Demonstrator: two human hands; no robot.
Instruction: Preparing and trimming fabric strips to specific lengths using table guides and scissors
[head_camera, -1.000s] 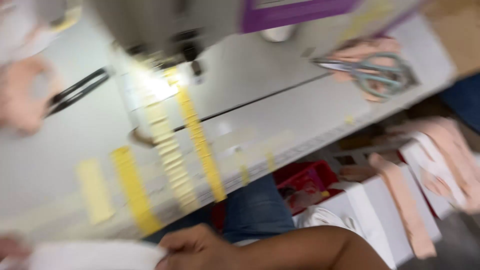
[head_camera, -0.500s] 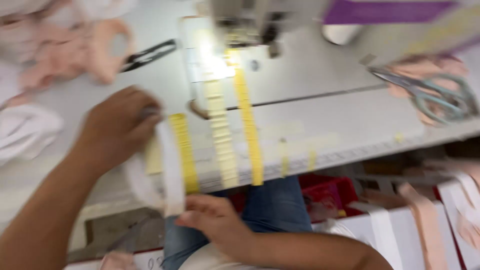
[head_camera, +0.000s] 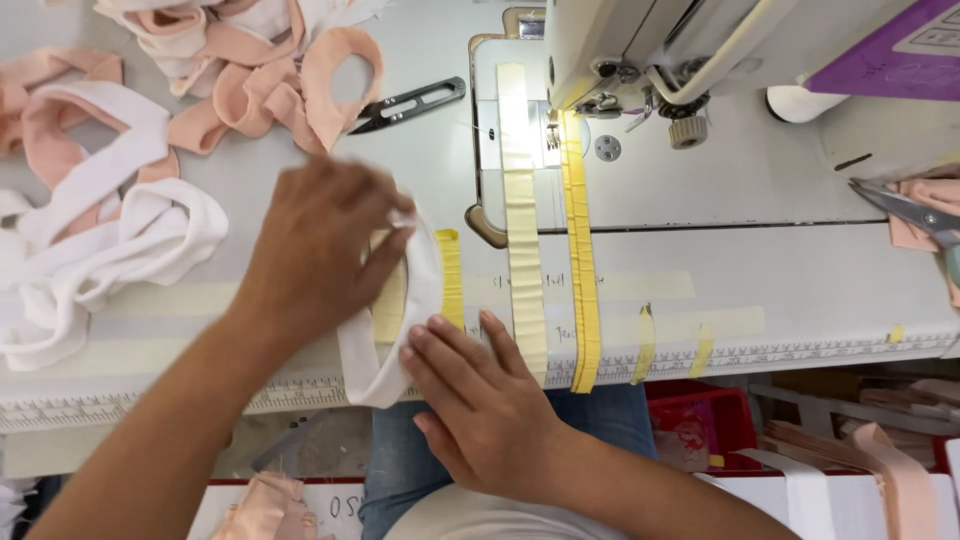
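White elastic fabric band (head_camera: 395, 330), a looped strip, lies on the front edge of the pale grey sewing table (head_camera: 800, 270), its lower end hanging just over the edge, left of the needle area.

Head view: left hand (head_camera: 320, 250) rests on top of the band's upper part, fingers bent and pinching it at the top, apparently to keep the loop flat and aligned. Right hand (head_camera: 480, 395) lies palm down, fingers spread and flat, fingertips touching the band's lower right side; it presses rather than grips, probably to steady the strip against the table.

The band partly covers short yellow tape strips (head_camera: 450, 280) stuck to the table, likely placement guides. Two long tape strips, one cream (head_camera: 522, 240) and one yellow (head_camera: 580, 260), run from the sewing machine (head_camera: 640, 50) toward the table edge, just right of the right hand.

Black thread snips (head_camera: 410, 103) lie beyond the left hand, near a heap of peach and white fabric loops (head_camera: 150, 130) at far left. Scissors (head_camera: 915, 215) rest on peach cloth at the right edge, well apart.
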